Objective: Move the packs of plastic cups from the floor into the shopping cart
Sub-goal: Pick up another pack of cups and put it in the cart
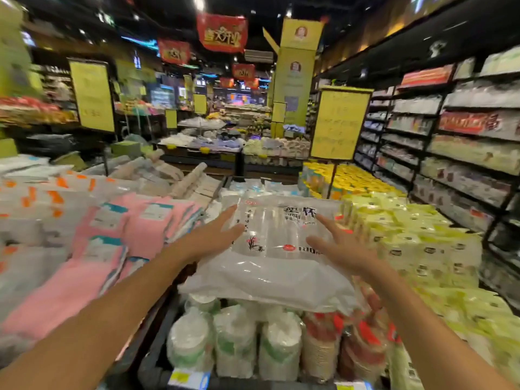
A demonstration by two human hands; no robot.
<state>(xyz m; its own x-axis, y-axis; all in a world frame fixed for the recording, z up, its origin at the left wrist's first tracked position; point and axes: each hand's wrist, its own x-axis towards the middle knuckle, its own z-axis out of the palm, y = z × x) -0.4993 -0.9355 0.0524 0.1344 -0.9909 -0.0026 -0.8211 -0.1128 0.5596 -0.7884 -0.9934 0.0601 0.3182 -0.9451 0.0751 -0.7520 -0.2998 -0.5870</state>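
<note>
A clear pack of plastic cups (278, 235) with red and black print lies flat on top of the load in the shopping cart (149, 364). Its loose plastic end hangs toward me. My left hand (213, 235) is at the pack's left edge, fingers stretched out and touching the wrap. Over the pack's right side my right hand (337, 246) is spread with its fingers apart. Neither hand is closed around the pack. Under it stand packs of white and green cups (233, 342) and red ones (363, 344).
Pink and white packaged goods (84, 271) are piled to the left of the cart. Yellow-green packs (422, 249) are stacked on the right. Dark store shelving (464, 153) runs along the right. A yellow sign on a stand (339, 122) rises ahead.
</note>
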